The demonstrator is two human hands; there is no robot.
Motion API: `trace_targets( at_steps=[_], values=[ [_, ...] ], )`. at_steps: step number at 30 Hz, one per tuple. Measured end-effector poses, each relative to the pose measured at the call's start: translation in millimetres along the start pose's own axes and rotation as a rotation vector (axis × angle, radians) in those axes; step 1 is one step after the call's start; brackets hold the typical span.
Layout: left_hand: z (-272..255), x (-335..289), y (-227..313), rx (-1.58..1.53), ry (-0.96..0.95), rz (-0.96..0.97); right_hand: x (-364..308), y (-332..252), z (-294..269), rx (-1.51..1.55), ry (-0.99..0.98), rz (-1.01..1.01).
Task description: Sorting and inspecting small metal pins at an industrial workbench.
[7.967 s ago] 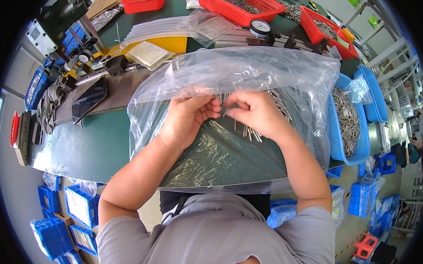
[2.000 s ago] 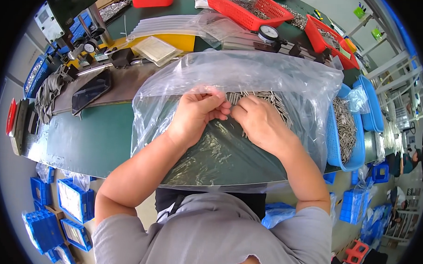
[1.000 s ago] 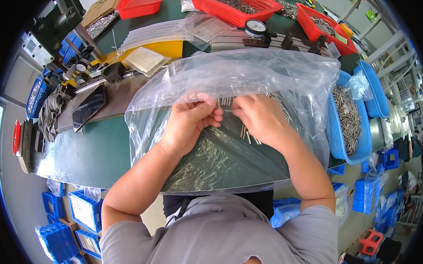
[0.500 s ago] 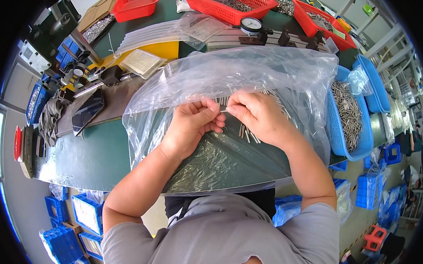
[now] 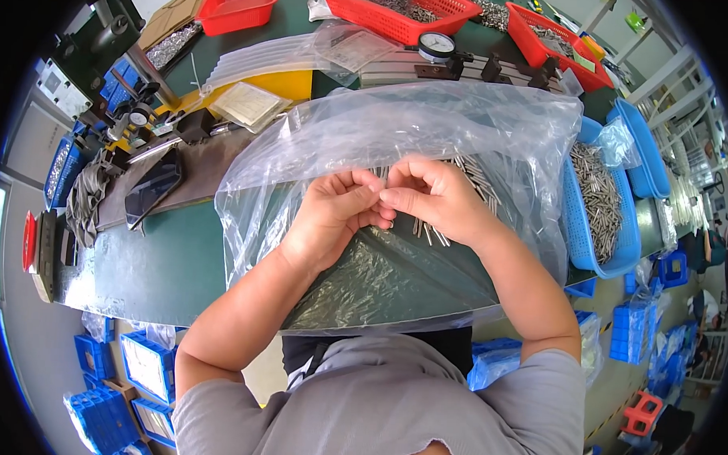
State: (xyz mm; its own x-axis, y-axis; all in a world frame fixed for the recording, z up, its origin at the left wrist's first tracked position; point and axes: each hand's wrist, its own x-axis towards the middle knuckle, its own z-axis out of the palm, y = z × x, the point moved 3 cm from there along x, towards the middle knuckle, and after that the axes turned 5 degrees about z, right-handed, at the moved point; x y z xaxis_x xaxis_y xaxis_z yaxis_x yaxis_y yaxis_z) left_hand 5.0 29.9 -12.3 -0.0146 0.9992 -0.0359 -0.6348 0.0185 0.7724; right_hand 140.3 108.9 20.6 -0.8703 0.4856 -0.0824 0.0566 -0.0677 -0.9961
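My left hand and my right hand meet over a clear plastic bag, the thumbs and forefingers of both pinched together. Between the fingertips is a small metal pin, now mostly covered by them. Several slim silver metal pins lie on the plastic behind and beside my right hand. A few more pins stick out below its palm. The remaining fingers of my left hand are loosely curled.
To the right stands a blue basket full of metal pins, beside another blue basket. Red baskets line the back. A dial gauge sits on a rail. At left lie a dark phone-like slab and a flat clear case.
My right fingertips have closed in against my left ones, covering the pin that showed between them. The right hand has shifted slightly left; the whole view has shifted a little.
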Motion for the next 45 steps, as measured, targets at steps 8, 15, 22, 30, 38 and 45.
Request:
trace_targets(
  at_steps=[8,15,22,30,38,45],
  values=[
    [-4,0,4,0.045,0.161,0.051,-2,-4,-34,0.455,0.224,0.054],
    [-6,-2,8,0.062,0.212,0.050,-7,-10,-28,-0.604,0.181,0.074],
    [-3,-1,7,0.047,0.200,0.049,-12,-2,-19,-1.160,0.157,-0.096],
    [-6,0,9,0.087,0.207,0.062,-8,3,-12,-1.179,0.214,-0.178],
    [-6,1,7,0.084,0.200,0.042,-7,3,-8,-1.168,0.248,-0.139],
    [-3,1,4,0.080,0.144,-0.006,-10,-18,-17,-0.712,0.226,-0.202]
  ],
)
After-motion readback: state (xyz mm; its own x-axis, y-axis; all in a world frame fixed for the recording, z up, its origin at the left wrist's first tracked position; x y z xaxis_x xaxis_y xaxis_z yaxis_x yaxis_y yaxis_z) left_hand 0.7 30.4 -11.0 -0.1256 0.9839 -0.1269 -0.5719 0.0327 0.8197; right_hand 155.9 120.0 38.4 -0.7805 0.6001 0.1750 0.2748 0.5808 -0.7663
